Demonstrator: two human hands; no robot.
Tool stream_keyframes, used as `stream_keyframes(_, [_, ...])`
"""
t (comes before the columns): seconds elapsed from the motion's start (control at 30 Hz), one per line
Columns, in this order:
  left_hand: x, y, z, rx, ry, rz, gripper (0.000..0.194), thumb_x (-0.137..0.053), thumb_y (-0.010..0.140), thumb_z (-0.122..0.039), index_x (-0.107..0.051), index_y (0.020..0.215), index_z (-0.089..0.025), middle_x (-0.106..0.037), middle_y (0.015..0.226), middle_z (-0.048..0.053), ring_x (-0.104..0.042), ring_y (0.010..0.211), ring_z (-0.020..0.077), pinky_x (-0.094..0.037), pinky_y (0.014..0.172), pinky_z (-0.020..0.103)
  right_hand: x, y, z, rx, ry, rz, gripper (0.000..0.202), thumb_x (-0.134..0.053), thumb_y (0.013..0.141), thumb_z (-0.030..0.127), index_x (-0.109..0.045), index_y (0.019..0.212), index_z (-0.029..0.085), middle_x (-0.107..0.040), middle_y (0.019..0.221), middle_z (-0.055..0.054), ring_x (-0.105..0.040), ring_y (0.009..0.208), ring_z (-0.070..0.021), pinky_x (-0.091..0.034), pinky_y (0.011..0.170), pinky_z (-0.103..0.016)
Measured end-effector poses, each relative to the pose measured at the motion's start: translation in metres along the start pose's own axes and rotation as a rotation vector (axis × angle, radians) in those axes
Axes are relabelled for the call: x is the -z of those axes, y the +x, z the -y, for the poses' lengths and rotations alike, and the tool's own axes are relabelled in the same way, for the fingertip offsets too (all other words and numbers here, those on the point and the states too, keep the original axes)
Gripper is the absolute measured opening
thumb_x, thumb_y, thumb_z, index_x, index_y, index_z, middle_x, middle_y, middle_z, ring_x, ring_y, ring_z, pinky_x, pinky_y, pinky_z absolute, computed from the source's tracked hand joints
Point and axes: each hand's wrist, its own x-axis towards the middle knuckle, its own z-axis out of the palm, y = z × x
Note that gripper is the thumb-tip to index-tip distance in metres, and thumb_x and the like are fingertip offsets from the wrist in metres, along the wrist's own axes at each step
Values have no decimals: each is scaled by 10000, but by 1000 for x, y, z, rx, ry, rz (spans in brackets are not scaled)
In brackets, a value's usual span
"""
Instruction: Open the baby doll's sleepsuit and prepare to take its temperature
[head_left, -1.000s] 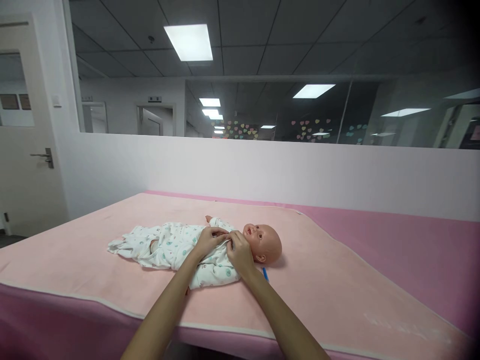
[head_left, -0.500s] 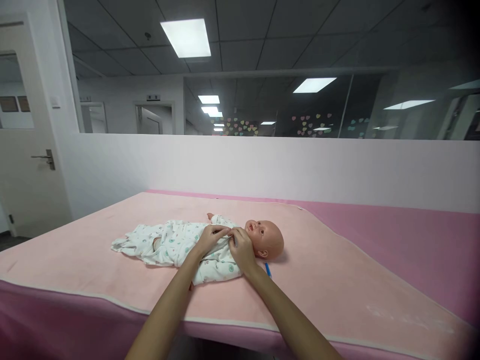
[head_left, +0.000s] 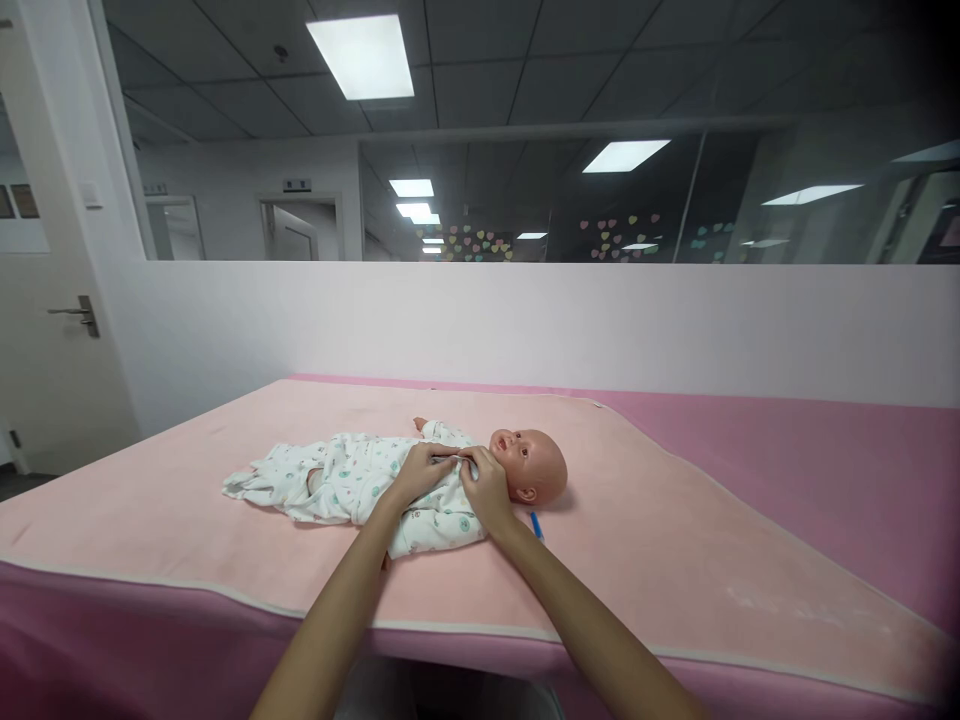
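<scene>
Both hands, left hand point(head_left: 420, 473) and right hand point(head_left: 484, 490), are pinching the romper point(head_left: 352, 485) neckline closed, just beside the doll point(head_left: 534, 466) lying steadied face-up on the bench point(head_left: 675, 560).

- Ceiling panel point(head_left: 361, 55) overhead gives even, soft light; shadows faint.
- Glass partition point(head_left: 600, 200) mirrors more panels.
- Right edge and top-right corner vignette dark.
- Wide-angle bowing at edges; focus sharp.

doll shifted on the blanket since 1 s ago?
No. The doll keeps its place against the blanket's far edge and the blue pen; only the camera drifted.
</scene>
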Motion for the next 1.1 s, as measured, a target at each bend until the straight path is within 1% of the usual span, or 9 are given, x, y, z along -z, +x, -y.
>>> stream_keyframes(0.1, [0, 1, 3, -9, 2, 4, 300, -514, 748, -286, -656, 982, -164, -671, 935, 46, -604, 874, 176, -464, 816, 275, 0, 0, 1, -5, 9, -15, 149, -401, 759, 119, -540, 787, 163, -577, 788, -38, -522, 769, -143, -420, 718, -262])
stream_keyframes(0.37, [0, 0, -2, -44, 25, 17, 308, -453, 783, -253, -632, 1023, -178, -655, 975, 48, -587, 883, 155, -450, 814, 255, 1, -1, 3, -13, 29, -38, 133, -418, 763, 147, -546, 794, 169, -584, 779, -32, -525, 753, -137, -429, 704, -256])
stream_keyframes(0.67, [-1, 3, 5, -33, 46, 13, 301, -427, 797, -254, -639, 1001, -192, -659, 940, 29, -583, 875, 148, -441, 803, 242, -1, -1, 1, -11, 34, -37, 125, -434, 768, 167, -550, 812, 173, -584, 781, -29, -534, 760, -139, -432, 711, -261])
stream_keyframes(0.77, [-1, 2, 3, -29, 11, 13, 292, -447, 788, -254, -643, 998, -197, -659, 952, 25, -588, 879, 149, -442, 812, 245, -1, -2, 1, -17, 12, -41, 117, -436, 767, 163, -550, 794, 172, -582, 777, -28, -528, 759, -140, -425, 715, -263])
stream_keyframes(0.93, [2, -2, -4, -56, -25, 35, 305, -541, 734, -276, -642, 1008, -191, -663, 957, 27, -588, 911, 169, -438, 857, 268, -1, -1, 1, -24, 22, -42, 123, -433, 760, 145, -547, 801, 170, -582, 791, -30, -527, 769, -143, -423, 720, -264])
stream_keyframes(1.03, [2, -2, -3, -52, -22, 39, 309, -524, 729, -239, -644, 1010, -184, -661, 967, 33, -583, 929, 175, -430, 876, 280, -1, -2, 0, -22, 31, -39, 129, -431, 761, 139, -546, 810, 171, -579, 789, -28, -527, 765, -141, -425, 716, -260])
stream_keyframes(1.1, [1, 0, -1, -58, 13, 36, 319, -489, 735, -209, -642, 1014, -183, -664, 954, 32, -586, 897, 169, -437, 849, 277, -2, -2, -1, -20, 27, -30, 139, -424, 766, 137, -547, 822, 170, -578, 792, -32, -525, 766, -143, -425, 714, -262])
